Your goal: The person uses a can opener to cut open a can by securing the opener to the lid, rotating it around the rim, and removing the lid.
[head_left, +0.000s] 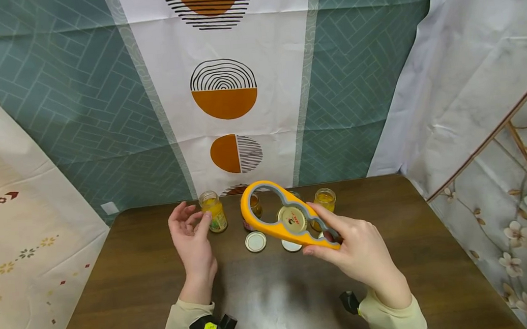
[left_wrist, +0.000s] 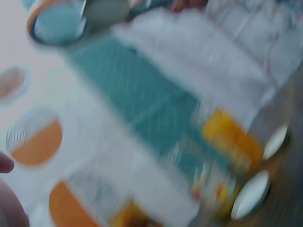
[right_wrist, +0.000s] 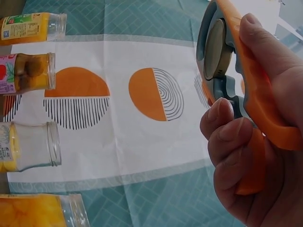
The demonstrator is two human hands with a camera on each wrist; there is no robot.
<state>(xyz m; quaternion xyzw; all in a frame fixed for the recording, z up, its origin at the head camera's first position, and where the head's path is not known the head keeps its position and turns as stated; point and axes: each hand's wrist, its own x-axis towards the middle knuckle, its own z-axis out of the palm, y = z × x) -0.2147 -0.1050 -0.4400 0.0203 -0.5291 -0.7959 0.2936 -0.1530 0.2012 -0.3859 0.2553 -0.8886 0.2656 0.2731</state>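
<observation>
My right hand (head_left: 361, 252) grips the handles of an orange-and-grey jar opener (head_left: 274, 229), raised over the jars. A round gold lid (head_left: 292, 218) sits within the opener's inner curve; in the right wrist view the lid (right_wrist: 216, 49) shows edge-on. Raised on the left, my left hand (head_left: 196, 253) holds nothing, its fingers loosely bent. Beside its fingertips stands a glass jar of yellow fruit (head_left: 215, 214) with no lid. The left wrist view is blurred and catches only a bit of that hand (left_wrist: 9, 203).
More lidless jars line the table's back edge, among them a dark-fruit jar (right_wrist: 31, 73), a jar with its upper part bare (right_wrist: 35, 146) and a yellow-fruit jar (head_left: 325, 199). White-bottomed lids (head_left: 255, 241) lie before them on the brown table (head_left: 161, 273). A patterned cloth (head_left: 345, 87) hangs behind.
</observation>
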